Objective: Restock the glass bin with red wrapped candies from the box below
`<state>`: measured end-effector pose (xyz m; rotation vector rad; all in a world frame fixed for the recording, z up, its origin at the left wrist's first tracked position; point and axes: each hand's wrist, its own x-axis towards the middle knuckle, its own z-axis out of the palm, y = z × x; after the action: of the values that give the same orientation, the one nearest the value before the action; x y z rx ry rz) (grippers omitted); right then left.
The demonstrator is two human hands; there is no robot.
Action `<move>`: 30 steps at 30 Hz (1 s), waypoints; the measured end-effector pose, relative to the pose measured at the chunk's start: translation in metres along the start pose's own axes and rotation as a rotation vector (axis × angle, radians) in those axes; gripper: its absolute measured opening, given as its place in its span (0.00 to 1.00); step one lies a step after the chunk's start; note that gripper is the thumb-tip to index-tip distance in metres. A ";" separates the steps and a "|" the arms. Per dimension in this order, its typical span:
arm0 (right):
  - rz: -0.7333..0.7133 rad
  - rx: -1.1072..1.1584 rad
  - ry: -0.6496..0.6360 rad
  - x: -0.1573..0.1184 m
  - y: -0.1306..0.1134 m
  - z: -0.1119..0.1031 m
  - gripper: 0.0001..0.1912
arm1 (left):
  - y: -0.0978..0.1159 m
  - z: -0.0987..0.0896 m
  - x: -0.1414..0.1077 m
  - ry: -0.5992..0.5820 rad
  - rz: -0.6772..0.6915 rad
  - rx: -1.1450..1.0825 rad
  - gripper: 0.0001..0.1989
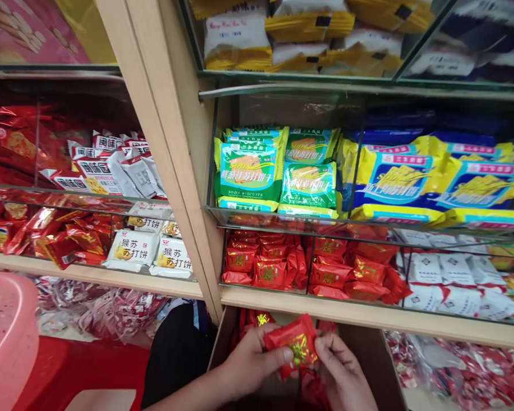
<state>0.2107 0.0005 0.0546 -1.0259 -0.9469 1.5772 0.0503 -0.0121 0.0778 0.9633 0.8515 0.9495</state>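
Note:
A small red snack packet (298, 337) with gold-green printing is held between my two hands over an open cardboard box (374, 357). My left hand (255, 359) pinches its left side, with the thumb lying across the front. The fingertips of my right hand (342, 365) are closed on its right edge. Further red packets (312, 391) lie in the box beneath and behind my hands, partly hidden by them. Just above the box, the lowest shelf bears rows of similar red packets (270, 271) behind a clear front.
Green soda biscuit packs (251, 168) and blue-yellow packs (394, 177) fill the shelf above; white packets (443, 274) sit lower right. A wooden upright (171, 142) divides the shelving. At left are a pink basket (8, 337) and a red stool (85, 365). Bagged goods (462, 371) lie below the shelf.

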 end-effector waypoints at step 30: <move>-1.153 -1.158 -0.028 0.069 -0.070 0.077 0.19 | 0.032 -0.041 -0.012 0.481 0.781 1.280 0.23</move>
<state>0.1501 0.0750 0.1341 -0.8308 -2.0462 -0.0140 0.0004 -0.0038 0.0952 2.3348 1.6034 1.3072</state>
